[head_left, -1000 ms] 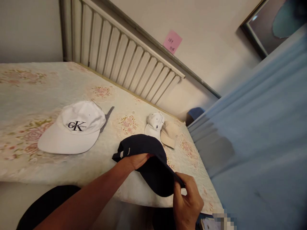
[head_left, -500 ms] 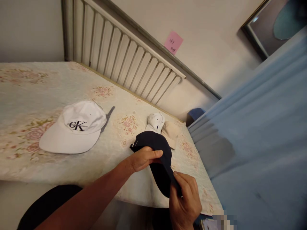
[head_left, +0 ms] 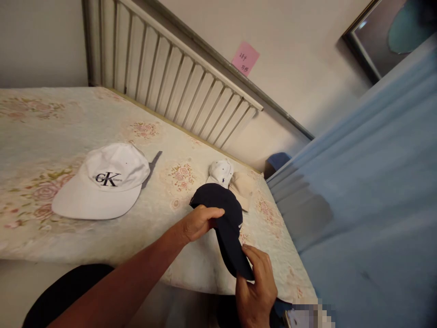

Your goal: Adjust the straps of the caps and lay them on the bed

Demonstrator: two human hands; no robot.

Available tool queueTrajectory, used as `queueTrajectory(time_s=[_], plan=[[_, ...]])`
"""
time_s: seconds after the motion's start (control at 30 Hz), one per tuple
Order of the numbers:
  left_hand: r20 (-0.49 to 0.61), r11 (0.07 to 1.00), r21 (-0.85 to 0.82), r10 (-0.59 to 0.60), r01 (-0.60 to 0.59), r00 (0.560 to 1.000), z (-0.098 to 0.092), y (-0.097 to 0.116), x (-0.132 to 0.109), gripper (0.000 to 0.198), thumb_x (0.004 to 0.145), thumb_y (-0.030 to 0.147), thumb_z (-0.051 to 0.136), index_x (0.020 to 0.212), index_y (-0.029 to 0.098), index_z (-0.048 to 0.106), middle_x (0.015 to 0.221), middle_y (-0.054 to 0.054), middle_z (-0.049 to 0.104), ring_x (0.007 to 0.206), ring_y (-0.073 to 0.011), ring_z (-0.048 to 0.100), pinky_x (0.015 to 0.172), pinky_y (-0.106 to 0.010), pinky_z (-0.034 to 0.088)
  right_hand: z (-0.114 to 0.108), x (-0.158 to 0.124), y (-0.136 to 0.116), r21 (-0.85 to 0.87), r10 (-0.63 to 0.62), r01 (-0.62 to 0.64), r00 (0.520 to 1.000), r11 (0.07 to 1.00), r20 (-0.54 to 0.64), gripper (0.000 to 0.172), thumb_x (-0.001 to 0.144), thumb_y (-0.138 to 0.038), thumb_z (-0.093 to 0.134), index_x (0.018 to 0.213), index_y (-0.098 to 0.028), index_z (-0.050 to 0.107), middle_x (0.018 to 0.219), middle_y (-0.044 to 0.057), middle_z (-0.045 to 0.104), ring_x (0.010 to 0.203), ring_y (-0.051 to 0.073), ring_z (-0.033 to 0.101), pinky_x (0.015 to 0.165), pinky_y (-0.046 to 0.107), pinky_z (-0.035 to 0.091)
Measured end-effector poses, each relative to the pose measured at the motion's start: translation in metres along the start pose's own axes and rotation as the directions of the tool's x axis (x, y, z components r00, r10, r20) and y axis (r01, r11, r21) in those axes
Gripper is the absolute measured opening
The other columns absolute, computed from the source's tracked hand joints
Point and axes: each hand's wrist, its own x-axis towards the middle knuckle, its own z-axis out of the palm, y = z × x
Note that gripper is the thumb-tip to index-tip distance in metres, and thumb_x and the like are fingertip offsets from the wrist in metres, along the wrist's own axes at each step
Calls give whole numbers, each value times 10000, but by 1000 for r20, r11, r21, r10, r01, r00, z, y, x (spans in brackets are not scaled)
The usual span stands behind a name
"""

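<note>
White logo cap (head_left: 102, 182) on my floral bedspread (head_left: 41, 136); small white cap (head_left: 220, 173) touching beige cap (head_left: 243, 187); pink note (head_left: 245, 58) above.

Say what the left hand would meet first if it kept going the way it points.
Left hand grips the navy cap; straight beyond lie the small white cap and beige cap, probably first, though depth is unclear.

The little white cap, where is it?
The small white cap lies on the bed beside the beige cap, just behind the navy cap.

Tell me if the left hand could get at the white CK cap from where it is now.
Probably yes: the white CK cap lies apart on the bedspread with nothing between, but the left hand is busy holding the dark cap.
</note>
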Motion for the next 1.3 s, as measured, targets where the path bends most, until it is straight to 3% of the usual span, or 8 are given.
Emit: queueTrajectory(time_s=[0.2, 0.43, 0.63, 0.9, 1.07, 1.17, 1.3], plan=[[-2, 993, -88, 77, -77, 997, -4, 3, 3, 272, 669, 188, 686, 910, 70, 736, 923, -130, 725, 897, -265, 653, 877, -396, 468, 0, -15, 13, -30, 94, -93, 995, 995, 37, 406, 770, -45, 449, 1139, -177, 555, 1048, 95, 598, 1001, 223, 552, 823, 378, 474], [-23, 989, -129, 77, -79, 997, -6, 4, 4, 305, 647, 168, 685, 939, 91, 730, 919, -116, 728, 870, -257, 660, 891, -405, 459, 4, -23, 19, -23, 221, -220, 973, 975, 71, 323, 815, -124, 456, 1110, -195, 565, 1030, 85, 615, 970, 213, 575, 799, 354, 494], [-7, 987, -144, 72, -72, 997, -7, 8, 4, 232, 647, 172, 668, 852, 83, 732, 844, -109, 728, 825, -244, 661, 882, -385, 456, 7, -20, 13, 78, 455, -477, 869, 876, 195, 264, 849, -239, 495, 1089, -201, 598, 1037, 74, 655, 939, 200, 622, 769, 301, 518], [6, 979, -187, 89, -87, 996, -8, 8, 3, 243, 665, 153, 641, 887, 92, 719, 878, -103, 724, 895, -262, 654, 930, -410, 429, 14, -21, 18, 206, 501, -559, 821, 803, 274, 354, 791, -254, 597, 1129, -160, 637, 1091, 105, 683, 1035, 238, 626, 853, 315, 507], [-11, 973, -222, 59, -60, 998, -11, 8, 4, 258, 656, 148, 633, 892, 85, 716, 849, -103, 725, 891, -263, 655, 924, -408, 432, 23, -22, 16, 329, 564, -616, 788, 716, 247, 357, 762, -292, 621, 1093, -166, 665, 1082, 97, 689, 1055, 242, 619, 865, 311, 503], [-27, 972, -234, 21, -27, 999, -12, 10, 3, 235, 639, 159, 642, 851, 92, 718, 814, -93, 727, 833, -241, 661, 897, -384, 447, 27, -22, 19, 369, 597, -659, 751, 655, 283, 370, 687, -291, 681, 1036, -167, 692, 994, 82, 714, 971, 244, 648, 844, 320, 510], [9, 972, -235, -14, 15, 1000, -14, 10, 2, 256, 640, 183, 644, 867, 90, 714, 806, -89, 727, 790, -219, 662, 877, -362, 453, 23, -19, 22, 418, 618, -731, 681, 540, 393, 358, 657, -290, 710, 990, -161, 702, 802, 52, 722, 764, 222, 667, 700, 307, 532]])
